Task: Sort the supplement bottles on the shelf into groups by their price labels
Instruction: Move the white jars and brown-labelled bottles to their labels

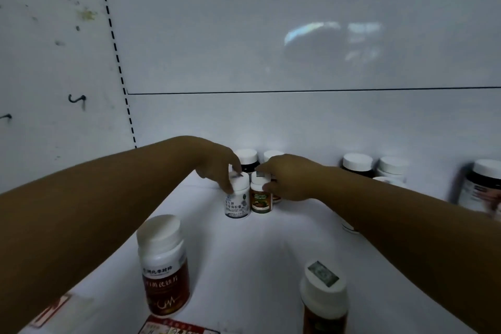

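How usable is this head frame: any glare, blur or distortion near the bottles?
Head view: dim and bluish; window-like glare on the back panel; wide-angle bending of the shelf post; the dark bottle at the right edge is smeared; both forearms in shadow; labels on the two held bottles soft.

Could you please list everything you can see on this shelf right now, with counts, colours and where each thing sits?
White-label bottle: one, white cap, mid-shelf, under the left hand.
Brown-and-green-label bottle: one, white cap, beside it on the right, at the right hand.
Back bottles: two with white caps, against the back wall behind the hands; one has a dark body.
Right-hand bottles: at least four, white caps, by the back wall at right; some partly hidden.
Red-brown front bottle: one, white cap, front left.
Stickered front bottle: one, sticker on its white cap, front right.
Shelf: white.
Left hand: fingers on the white-label bottle's cap.
Right hand: fingers at the neighbouring bottle.
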Motion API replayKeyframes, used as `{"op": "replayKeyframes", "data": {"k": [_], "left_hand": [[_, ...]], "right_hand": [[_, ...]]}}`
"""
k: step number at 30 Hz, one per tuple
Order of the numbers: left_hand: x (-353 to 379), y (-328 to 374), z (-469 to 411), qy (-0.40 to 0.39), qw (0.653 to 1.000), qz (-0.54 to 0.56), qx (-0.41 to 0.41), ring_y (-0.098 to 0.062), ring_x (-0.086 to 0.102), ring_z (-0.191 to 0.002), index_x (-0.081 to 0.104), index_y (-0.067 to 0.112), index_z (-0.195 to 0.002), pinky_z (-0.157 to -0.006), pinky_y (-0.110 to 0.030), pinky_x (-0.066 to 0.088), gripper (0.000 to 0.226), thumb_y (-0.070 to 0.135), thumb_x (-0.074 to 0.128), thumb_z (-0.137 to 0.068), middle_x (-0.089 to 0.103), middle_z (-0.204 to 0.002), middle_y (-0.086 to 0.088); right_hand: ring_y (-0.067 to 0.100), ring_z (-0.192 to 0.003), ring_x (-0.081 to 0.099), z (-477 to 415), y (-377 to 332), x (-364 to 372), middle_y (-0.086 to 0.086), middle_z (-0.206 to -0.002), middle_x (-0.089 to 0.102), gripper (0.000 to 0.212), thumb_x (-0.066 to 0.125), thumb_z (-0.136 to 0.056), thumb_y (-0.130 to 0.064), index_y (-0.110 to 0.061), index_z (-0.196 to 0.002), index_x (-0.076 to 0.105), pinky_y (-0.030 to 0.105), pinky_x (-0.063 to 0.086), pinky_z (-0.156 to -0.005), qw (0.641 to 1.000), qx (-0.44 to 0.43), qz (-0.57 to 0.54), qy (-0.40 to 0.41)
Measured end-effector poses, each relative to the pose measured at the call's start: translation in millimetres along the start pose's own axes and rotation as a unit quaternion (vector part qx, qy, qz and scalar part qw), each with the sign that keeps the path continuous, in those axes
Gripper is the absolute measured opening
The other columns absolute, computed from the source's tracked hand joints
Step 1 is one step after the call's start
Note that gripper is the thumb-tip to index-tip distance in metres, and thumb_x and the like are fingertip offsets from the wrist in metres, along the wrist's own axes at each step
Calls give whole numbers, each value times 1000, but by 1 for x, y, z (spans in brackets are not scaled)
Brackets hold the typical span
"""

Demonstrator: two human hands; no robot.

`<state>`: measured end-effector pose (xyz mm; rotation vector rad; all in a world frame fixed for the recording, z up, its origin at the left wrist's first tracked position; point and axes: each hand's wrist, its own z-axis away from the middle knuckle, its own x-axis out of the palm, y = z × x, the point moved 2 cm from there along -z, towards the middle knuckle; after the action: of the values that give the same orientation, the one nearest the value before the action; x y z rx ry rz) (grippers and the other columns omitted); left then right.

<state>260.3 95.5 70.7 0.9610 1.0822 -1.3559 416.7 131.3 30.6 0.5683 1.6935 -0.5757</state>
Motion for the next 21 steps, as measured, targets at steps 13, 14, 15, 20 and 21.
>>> {"op": "replayKeyframes", "data": {"k": [13, 14, 15, 20, 21], "left_hand": [[1, 3, -8, 79, 993, 72, 54, -18, 62, -75, 52, 19, -98, -56, -24, 49, 40, 34, 77, -71, 59, -100, -4], [-4, 2, -2, 86, 990, 96, 60, -20, 63, -80, 54, 20, -102, -58, -25, 52, 41, 34, 77, -71, 59, -101, -3], [-9, 1, 6, 92, 985, 130, 67, -19, 64, -82, 56, 20, -106, -59, -25, 54, 43, 34, 77, -72, 60, -101, -2], [-35, 0, 54, 140, 939, 286, 131, -16, 70, -82, 64, 22, -100, -67, -30, 60, 32, 35, 75, -73, 71, -94, -3], [-39, 3, 64, 150, 927, 310, 146, -17, 71, -83, 66, 22, -98, -69, -33, 61, 29, 35, 74, -74, 72, -93, -4]], "right_hand": [[18, -85, 54, -5, -11, 10, -1, -87, 54, 20, 72, -74, -29, -18, -85, 60, 25, 36, -67, 985, 39, -84, 147], [15, -83, 53, -1, -9, 3, -4, -86, 55, 20, 73, -72, -30, -20, -85, 63, 24, 37, -66, 982, 46, -107, 146], [13, -80, 54, 5, -8, -6, -6, -85, 58, 19, 75, -72, -31, -21, -84, 65, 24, 39, -64, 978, 54, -138, 145], [8, -70, 67, 43, -3, -55, 1, -82, 72, 11, 77, -72, -18, -13, -80, 71, 26, 59, -61, 920, 74, -367, 117], [6, -68, 68, 51, -3, -63, -1, -77, 72, 8, 77, -73, -17, -14, -79, 71, 23, 57, -59, 911, 74, -388, 119]]}}
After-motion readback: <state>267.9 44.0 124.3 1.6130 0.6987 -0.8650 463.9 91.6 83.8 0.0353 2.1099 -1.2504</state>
